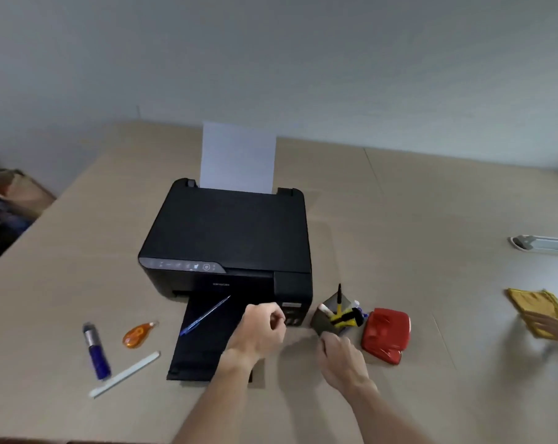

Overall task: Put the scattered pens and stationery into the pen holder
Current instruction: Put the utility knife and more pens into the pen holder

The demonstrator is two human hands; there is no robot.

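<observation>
The dark pen holder [323,319] stands on the table right of the printer, with a black pen, yellow-black items and a white-capped one inside. My right hand [340,352] reaches to its near side, fingertips touching its base. My left hand [260,328] hovers over the printer's output tray, fingers curled in, nothing visible in them. A blue pen [204,315] lies diagonally on that tray, left of my left hand. Further left on the table lie an orange correction tape [138,335], a blue and silver tube [95,354] and a white flat stick [124,374].
A black printer [229,232] with a white sheet [239,157] fills the middle of the table. A red pouch-like object [387,334] lies just right of the holder. At far right, another person's hand [551,326] rests on a yellow cloth [532,304]; a white tray [543,246] lies behind.
</observation>
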